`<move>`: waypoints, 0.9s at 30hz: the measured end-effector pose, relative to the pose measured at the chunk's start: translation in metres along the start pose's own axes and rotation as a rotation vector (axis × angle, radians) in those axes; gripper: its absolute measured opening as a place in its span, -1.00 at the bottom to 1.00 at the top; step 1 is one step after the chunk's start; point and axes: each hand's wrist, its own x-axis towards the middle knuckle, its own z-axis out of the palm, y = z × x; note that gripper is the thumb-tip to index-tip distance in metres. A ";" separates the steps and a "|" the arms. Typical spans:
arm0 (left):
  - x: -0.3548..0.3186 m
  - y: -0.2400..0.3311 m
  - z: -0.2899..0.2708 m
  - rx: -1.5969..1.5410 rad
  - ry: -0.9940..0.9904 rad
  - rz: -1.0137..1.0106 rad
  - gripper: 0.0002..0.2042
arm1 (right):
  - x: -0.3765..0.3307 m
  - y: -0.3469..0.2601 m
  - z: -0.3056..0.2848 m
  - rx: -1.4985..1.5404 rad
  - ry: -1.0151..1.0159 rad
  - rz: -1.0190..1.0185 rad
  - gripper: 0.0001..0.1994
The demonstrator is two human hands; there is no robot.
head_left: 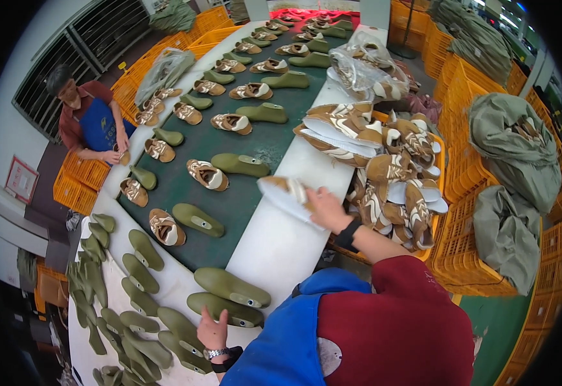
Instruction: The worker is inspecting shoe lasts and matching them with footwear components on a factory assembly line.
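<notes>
My right hand (328, 211) grips a brown-and-white shoe upper (286, 197) with a pale underside, blurred by motion, above the white edge of the conveyor table (274, 225). My left hand (212, 332), fingers spread, is at the near side of a green shoe last (224, 310); whether it touches the last I cannot tell. Another green last (233, 287) lies just beyond. On the dark green belt (265, 151), brown-and-white shoes (166, 227) lie in rows beside green lasts (198, 219).
Many more lasts (146, 350) crowd the white tabletop at lower left. An orange crate (437, 212) heaped with shoe uppers (390, 168) stands to my right, with stacked orange crates (464, 235) behind. Across the belt, a person in a blue apron (99, 122) handles a shoe.
</notes>
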 end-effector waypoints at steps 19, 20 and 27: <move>0.029 0.098 -0.024 -1.536 -0.062 0.229 -0.27 | -0.059 -0.163 -0.050 0.619 0.008 -0.657 -0.43; 0.025 0.105 -0.028 -1.528 -0.121 0.250 -0.26 | -0.059 -0.161 -0.055 0.672 -0.055 -0.600 -0.46; 0.013 0.112 -0.046 -0.571 0.449 0.552 -0.43 | -0.064 -0.170 -0.048 0.633 0.091 -0.640 -0.52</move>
